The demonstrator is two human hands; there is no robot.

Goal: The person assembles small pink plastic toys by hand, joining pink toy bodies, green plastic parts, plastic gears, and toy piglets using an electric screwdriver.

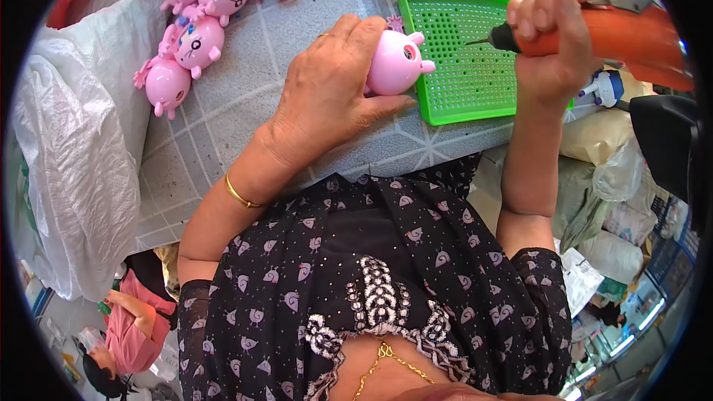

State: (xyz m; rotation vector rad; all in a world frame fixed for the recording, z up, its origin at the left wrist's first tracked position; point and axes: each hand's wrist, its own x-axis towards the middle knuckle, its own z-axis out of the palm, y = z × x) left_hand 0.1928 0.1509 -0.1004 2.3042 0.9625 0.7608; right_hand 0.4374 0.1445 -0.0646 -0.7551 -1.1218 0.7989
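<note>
My left hand (330, 78) is closed around a pink plastic toy animal (395, 67), its round head with two small ears pointing right. A dark round hole shows in the pink surface. Wrapped round an orange electric screwdriver (624, 33), my right hand (551, 37) keeps the tool sideways, its thin bit pointing left toward the toy. The bit and the toy are apart. Between the two hands lies a green perforated tray (468, 113) holding many small shiny screws in rows of holes.
Several pink toys (194, 46) lie along the table's far left and back. A white woven sack (78, 156) hangs at the left edge. A blue-and-white toy part (605, 89) sits right of the tray. Another person (141, 319) in pink is at lower left.
</note>
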